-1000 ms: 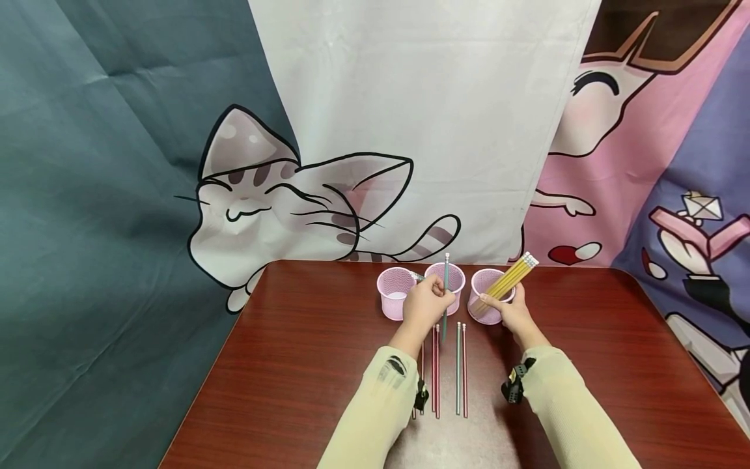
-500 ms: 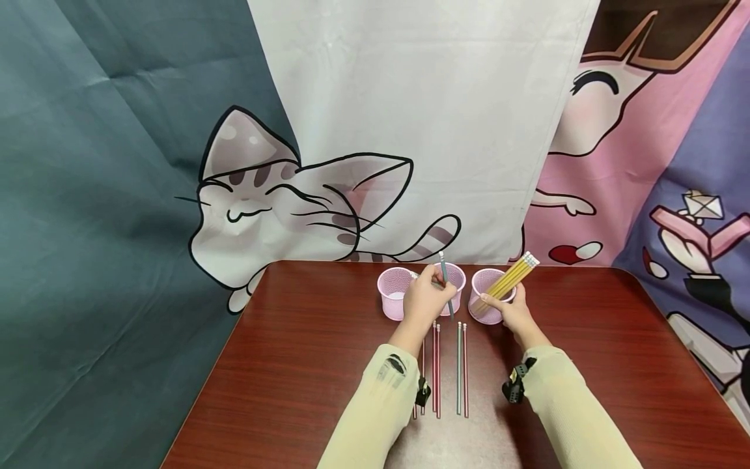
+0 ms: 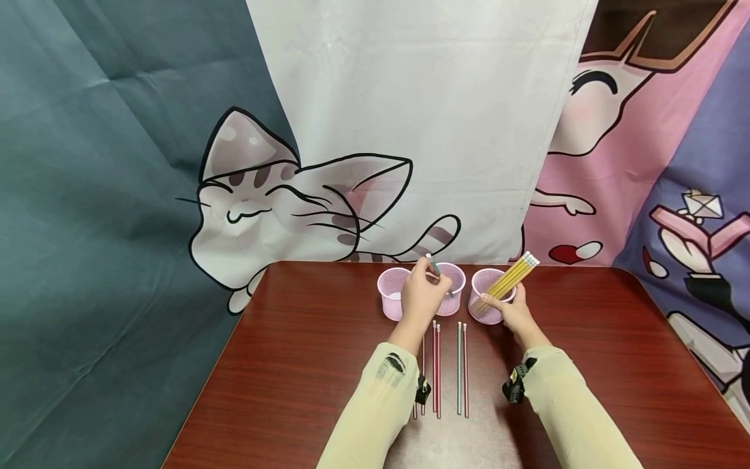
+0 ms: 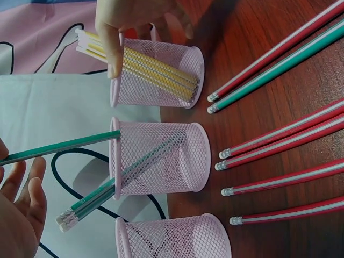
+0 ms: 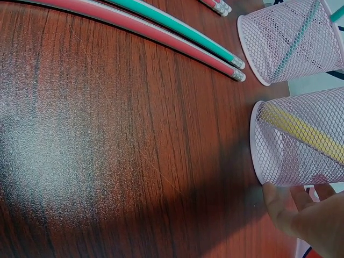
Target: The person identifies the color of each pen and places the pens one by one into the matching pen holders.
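My left hand (image 3: 420,293) pinches a green pencil (image 4: 64,146) at the middle pink mesh cup (image 4: 200,161). In the left wrist view the pencil's far end is right at that cup's rim. Other green pencils (image 4: 91,198) lean inside the cup, their eraser ends sticking out. My right hand (image 3: 515,318) grips the right-hand pink mesh cup (image 5: 263,156), thumb at its rim and fingers around its side. Yellow pencils (image 3: 508,280) stand tilted in this cup, erasers up.
A third pink mesh cup (image 3: 391,307) stands at the left of the row. Nearer me, several red pencils (image 4: 290,131) and one green pencil (image 3: 459,371) lie on the brown table (image 3: 281,365). A printed cloth (image 3: 457,130) hangs behind the table's far edge.
My left hand has tipped the green pencil from nearly upright to a slant, its eraser end swinging left and its lower end rising to the middle cup. My right hand has stayed still.
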`<state>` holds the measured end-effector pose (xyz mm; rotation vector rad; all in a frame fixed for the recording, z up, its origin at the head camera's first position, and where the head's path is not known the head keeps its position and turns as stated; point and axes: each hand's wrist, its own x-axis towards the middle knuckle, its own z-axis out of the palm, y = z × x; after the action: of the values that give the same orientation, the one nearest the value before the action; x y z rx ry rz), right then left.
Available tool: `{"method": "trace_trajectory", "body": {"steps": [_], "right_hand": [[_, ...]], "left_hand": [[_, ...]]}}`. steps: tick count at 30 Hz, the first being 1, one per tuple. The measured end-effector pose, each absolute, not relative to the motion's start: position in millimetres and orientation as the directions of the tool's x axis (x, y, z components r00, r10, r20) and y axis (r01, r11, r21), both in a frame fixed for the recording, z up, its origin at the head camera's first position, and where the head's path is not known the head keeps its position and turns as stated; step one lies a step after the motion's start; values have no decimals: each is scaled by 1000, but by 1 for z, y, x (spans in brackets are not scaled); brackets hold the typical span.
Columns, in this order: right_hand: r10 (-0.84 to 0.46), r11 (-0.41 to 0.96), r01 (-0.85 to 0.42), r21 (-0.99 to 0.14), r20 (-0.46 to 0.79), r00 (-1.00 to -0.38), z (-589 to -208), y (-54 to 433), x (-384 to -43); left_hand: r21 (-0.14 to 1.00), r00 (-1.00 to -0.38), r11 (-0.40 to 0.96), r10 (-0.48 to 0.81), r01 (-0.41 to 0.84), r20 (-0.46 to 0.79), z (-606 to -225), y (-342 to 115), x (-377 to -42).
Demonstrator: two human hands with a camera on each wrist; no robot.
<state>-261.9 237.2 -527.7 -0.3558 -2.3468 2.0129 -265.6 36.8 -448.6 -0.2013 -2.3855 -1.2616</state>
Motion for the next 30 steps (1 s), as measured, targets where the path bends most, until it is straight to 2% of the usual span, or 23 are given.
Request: {"method": "trace_trajectory", "body": {"steps": [10, 20, 30], "right_hand": [[189, 148, 151, -977, -122, -974, -528, 237, -262], [187, 129, 146, -981, -120, -975, -532, 240, -264], [196, 174, 190, -966, -155, -968, -532, 239, -263]], "left_hand": [[756, -885, 575, -112, 314, 452, -453, 36, -268], [607, -916, 748, 4, 270, 401, -468, 31, -265], [593, -942, 766, 51, 250, 332, -476, 29, -265]]}}
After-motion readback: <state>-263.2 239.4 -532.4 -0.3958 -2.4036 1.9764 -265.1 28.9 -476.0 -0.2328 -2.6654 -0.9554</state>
